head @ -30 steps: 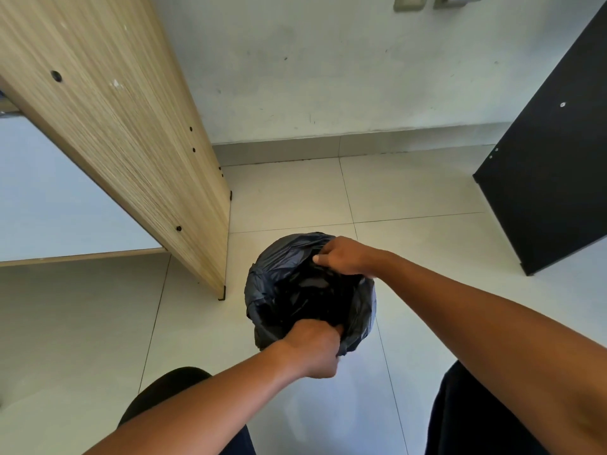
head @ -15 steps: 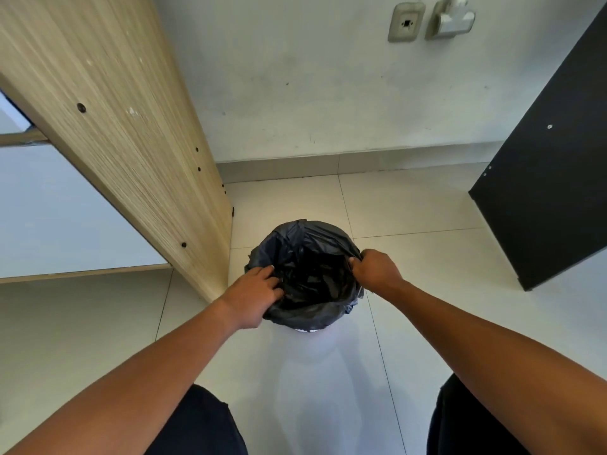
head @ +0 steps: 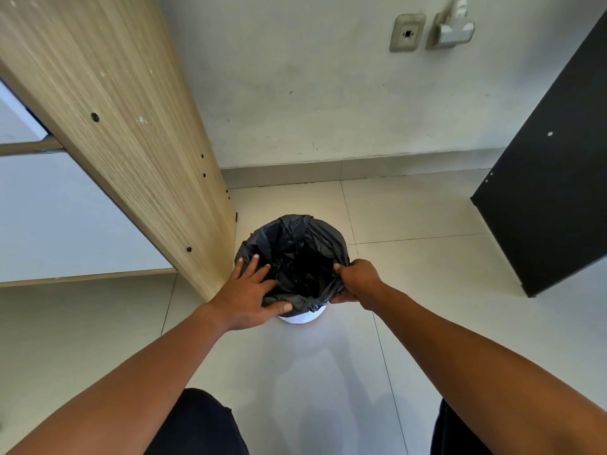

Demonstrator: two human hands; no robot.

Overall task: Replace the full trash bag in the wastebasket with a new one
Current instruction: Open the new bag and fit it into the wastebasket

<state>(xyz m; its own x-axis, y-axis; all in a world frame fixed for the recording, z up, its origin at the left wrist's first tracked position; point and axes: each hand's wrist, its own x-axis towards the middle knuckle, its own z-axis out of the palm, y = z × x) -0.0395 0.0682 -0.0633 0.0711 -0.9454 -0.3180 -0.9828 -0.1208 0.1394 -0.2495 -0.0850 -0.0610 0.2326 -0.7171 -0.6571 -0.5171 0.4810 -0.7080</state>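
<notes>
Head view: the bin (head: 302, 318) stands on the tiled floor (head: 427, 323), just beside the foot of a wooden panel (head: 131, 126) and near the wall (head: 328, 93). A black bag (head: 295, 257) lines it, with the mouth folded out over the rim so that only a white sliver of the bin shows at the near side.

The left hand (head: 244, 295) lies spread on the bag's near-left edge, fingers straight and the thumb pressing film against the rim. The right hand (head: 356, 280) pinches a fold of the bag at the near-right edge, fingers curled round it.

The bag is thin, soft film, wrinkled and somewhat glossy. It probably slides easily under flat fingers and bunches rather than holding shape, so it is best taken by gathered folds at the rim, at opposite sides. It looks slack and light, and the bin seems light enough to shift if the film is tugged sideways.

The inside of the bag is a dark hollow; what it holds, if anything, cannot be made out. The bin's body is almost wholly covered. The far rim's fit is hard to judge. No other bag is in view. A dark panel (head: 551, 159) stands well apart on the right, cut off by the frame.
</notes>
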